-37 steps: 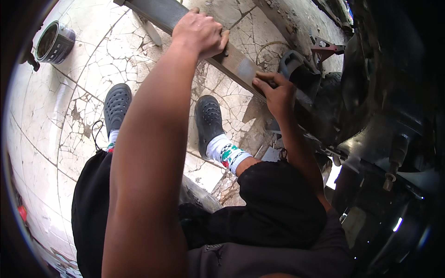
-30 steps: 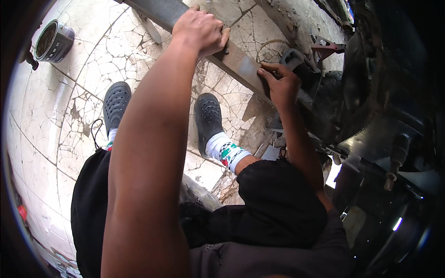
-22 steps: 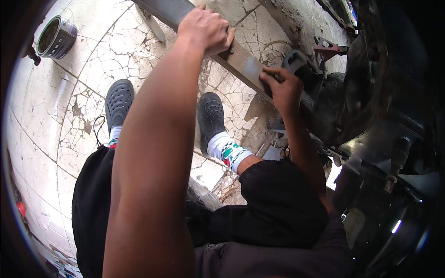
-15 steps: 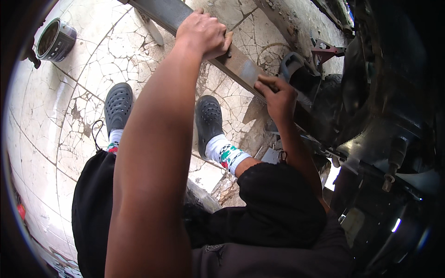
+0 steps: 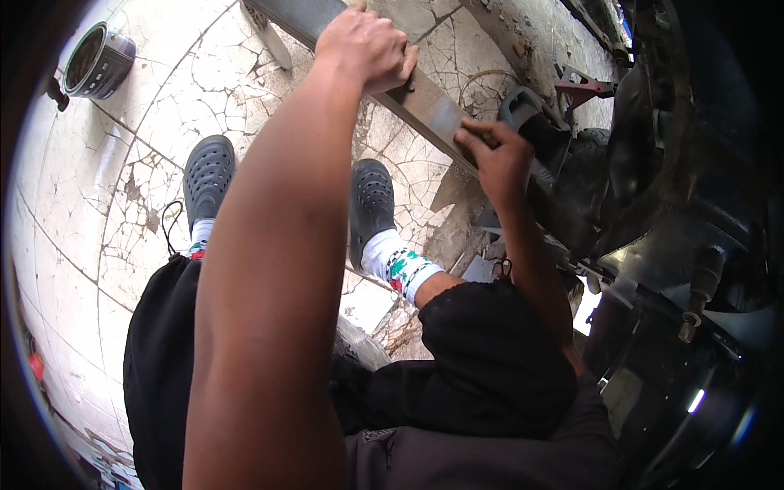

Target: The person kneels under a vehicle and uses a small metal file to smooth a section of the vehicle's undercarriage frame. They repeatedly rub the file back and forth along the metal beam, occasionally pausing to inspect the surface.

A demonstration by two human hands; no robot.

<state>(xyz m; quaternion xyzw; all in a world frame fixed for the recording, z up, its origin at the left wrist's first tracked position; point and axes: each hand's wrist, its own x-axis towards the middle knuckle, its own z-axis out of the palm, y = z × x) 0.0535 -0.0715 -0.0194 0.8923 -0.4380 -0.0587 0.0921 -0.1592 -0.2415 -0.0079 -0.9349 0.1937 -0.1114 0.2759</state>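
A long flat metal bar point(image 5: 423, 104) runs slantwise from the top edge down toward the right, with a paler, shinier patch on its upper face. My left hand point(image 5: 365, 47) is closed over the bar's upper stretch, its thumb pointing right. Farther down the bar, my right hand point(image 5: 502, 159) is bent with thumb and fingers pinched together against the surface beside the pale patch. Whatever lies between those fingertips is too small or hidden to make out. The bar's lower end disappears behind my right hand and forearm.
A dark open can point(image 5: 114, 72) stands on the cracked tile floor point(image 5: 98, 196) at the far left. A red metal stand point(image 5: 584, 88) and dark machine parts point(image 5: 694, 220) crowd the right side. My feet in grey clogs point(image 5: 371, 204) are below the bar.
The view has shifted slightly, so the bar and both hands appear a little higher and farther right. My left hand keeps its grip; my right hand stays at the pale patch.
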